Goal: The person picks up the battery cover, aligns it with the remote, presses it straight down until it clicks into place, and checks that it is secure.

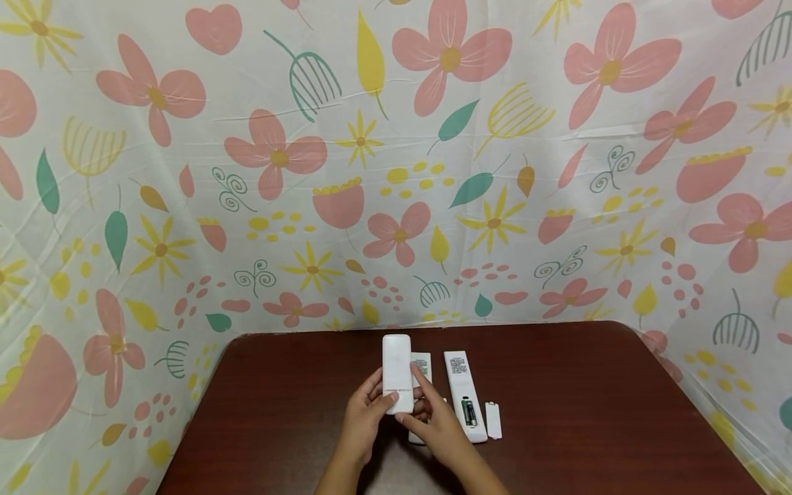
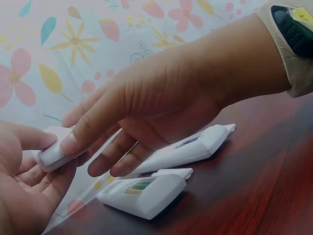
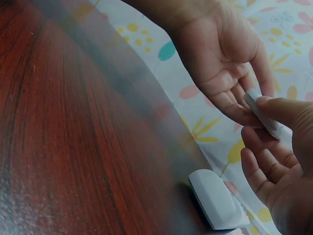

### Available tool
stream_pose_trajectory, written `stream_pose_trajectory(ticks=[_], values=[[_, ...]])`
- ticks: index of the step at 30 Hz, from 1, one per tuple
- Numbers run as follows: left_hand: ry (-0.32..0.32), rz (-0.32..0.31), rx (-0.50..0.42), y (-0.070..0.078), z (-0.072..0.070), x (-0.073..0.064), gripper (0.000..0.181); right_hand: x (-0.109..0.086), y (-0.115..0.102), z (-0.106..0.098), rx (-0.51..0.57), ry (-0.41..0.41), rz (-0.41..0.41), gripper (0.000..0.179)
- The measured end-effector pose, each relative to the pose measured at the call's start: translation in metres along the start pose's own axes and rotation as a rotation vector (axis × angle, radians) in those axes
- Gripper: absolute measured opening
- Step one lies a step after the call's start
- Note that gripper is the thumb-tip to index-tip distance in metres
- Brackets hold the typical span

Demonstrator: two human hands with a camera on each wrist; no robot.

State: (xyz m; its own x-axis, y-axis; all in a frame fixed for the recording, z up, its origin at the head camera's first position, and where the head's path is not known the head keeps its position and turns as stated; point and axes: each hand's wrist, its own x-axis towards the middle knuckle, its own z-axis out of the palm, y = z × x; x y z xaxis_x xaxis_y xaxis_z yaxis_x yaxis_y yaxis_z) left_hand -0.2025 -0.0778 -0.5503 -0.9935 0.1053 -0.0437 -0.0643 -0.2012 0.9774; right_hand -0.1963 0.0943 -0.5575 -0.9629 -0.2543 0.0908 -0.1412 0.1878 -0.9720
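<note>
Both hands hold a white remote control (image 1: pixel 397 364) upright above the table, its plain face with a seam near the lower end toward me. My left hand (image 1: pixel 364 419) grips its lower left side, thumb on the face near the seam. On the lower right, my right hand (image 1: pixel 438 427) pinches it, as the left wrist view also shows at the remote's end (image 2: pixel 55 152). Behind the right hand lies a second white remote (image 1: pixel 423 363), partly hidden. To its right is a third remote (image 1: pixel 459 378), with a battery (image 1: pixel 469 412) in its uncovered compartment.
A loose white battery cover (image 1: pixel 492 421) lies right of the third remote. Everything rests on a dark reddish-brown wooden table (image 1: pixel 588 399). Behind and at both sides hangs a white cloth (image 1: pixel 396 185) printed with flowers and leaves.
</note>
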Motion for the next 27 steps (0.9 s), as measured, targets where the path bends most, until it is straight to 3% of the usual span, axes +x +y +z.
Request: stream_pose_trajectory(ticks=[17,27], values=[[0.000,-0.006,-0.031,0.0005,0.0026,-0.0008,0.071,-0.0013,-0.0018,0.0009,-0.019,0.014,-0.068,0.088],[0.016,-0.010,-0.009,-0.0012,0.0026,0.0003,0.069,-0.0024,0.0007,0.0033,-0.098,0.028,-0.071,0.088]])
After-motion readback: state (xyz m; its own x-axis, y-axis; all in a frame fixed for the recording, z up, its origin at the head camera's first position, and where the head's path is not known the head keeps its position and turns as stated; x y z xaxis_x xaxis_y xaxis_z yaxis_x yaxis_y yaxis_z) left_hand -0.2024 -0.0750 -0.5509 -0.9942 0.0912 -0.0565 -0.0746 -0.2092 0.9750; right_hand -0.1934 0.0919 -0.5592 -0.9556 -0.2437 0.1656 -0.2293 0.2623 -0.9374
